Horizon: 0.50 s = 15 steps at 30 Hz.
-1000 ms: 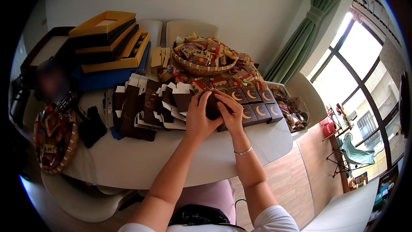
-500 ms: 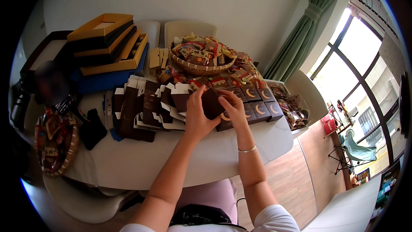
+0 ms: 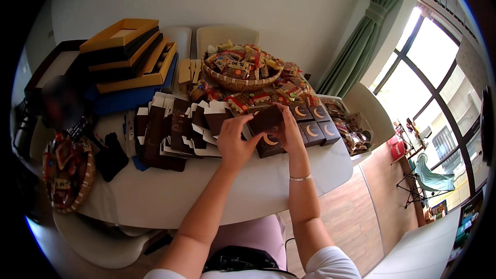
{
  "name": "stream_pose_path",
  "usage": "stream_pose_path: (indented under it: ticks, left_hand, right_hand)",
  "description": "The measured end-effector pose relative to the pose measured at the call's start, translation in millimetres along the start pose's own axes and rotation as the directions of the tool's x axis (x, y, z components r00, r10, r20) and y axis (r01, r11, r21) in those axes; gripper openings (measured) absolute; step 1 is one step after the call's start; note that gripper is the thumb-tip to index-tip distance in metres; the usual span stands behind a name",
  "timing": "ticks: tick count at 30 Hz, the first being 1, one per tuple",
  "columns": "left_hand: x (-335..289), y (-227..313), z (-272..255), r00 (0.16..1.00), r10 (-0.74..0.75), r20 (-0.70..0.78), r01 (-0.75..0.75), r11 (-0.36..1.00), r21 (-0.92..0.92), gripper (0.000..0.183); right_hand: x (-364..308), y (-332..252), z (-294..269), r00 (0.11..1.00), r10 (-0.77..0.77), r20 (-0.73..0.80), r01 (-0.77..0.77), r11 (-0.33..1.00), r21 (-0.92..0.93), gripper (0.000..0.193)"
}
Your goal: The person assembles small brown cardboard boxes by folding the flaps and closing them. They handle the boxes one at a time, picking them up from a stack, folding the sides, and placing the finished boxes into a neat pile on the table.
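Dark brown box [image 3: 266, 118] sits pinched between your left hand [image 3: 233, 142] and right hand [image 3: 289, 133], mid-frame above the tabletop [image 3: 248, 186]; closing it needs steady pressure.

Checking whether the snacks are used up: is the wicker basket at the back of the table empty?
No, the wicker basket is heaped with wrapped snacks, beyond the small brown box held by both hands.

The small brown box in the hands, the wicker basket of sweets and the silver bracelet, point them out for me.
small brown box [image 3: 265, 118], head view, on its dark top face.
wicker basket [image 3: 238, 83], head view, on its woven front rim.
silver bracelet [image 3: 300, 178], head view, on the band across the right wrist.
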<state>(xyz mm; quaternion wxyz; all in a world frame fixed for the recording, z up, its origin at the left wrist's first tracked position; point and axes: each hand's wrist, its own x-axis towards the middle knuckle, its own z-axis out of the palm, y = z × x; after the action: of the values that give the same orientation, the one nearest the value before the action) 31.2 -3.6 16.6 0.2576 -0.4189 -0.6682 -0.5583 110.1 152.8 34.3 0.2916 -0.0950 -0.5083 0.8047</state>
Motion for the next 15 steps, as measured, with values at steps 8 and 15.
stream_pose_path:
  ticks: [8, 15]
  left_hand:
    - [-6.0, 9.3, 6.5, 0.97, 0.24, 0.043, -0.24, 0.971, -0.018, 0.066]
    - [-5.4, 10.5, 10.3, 0.763, -0.282, 0.582, 0.646, 0.316, -0.695, 0.078]
  right_hand:
    - [-0.5, -7.7, -13.7, 0.971, 0.012, 0.237, -0.022, 0.999, 0.041, 0.051]
    - [1.2, -11.4, -17.7, 0.868, -0.22, 0.446, 0.184, 0.975, 0.124, 0.073]
